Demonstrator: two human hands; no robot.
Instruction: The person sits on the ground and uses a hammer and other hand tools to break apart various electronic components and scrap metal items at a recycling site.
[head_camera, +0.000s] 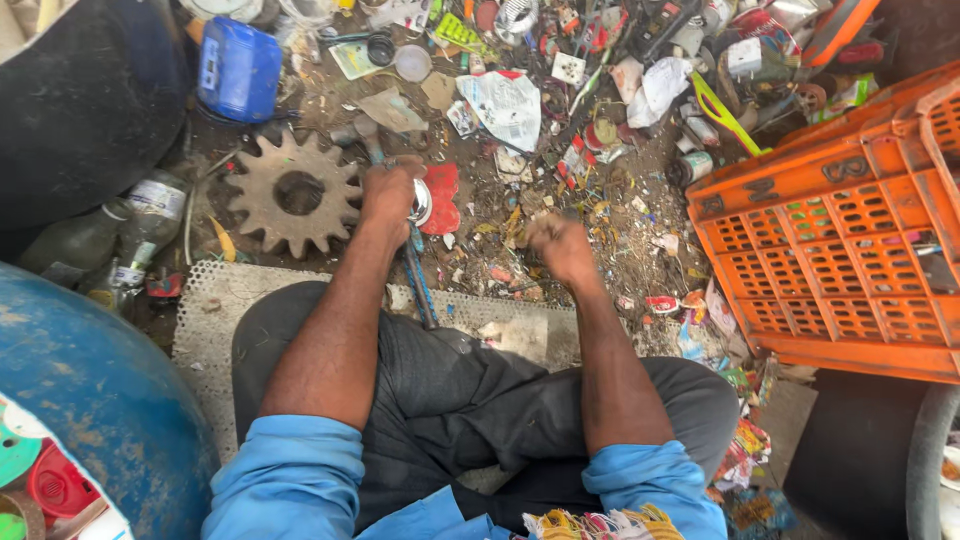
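The left hand grips a blue-handled tool upright beside the rusty gear, steadying it; the right hand is a closed, blurred fist.

The ground was bare dirt strewn with scraps and litter — a perforated mat lay over it, with a blue drum at the left, an orange crate at the right and a blue jerrycan beyond, in flat daylight.
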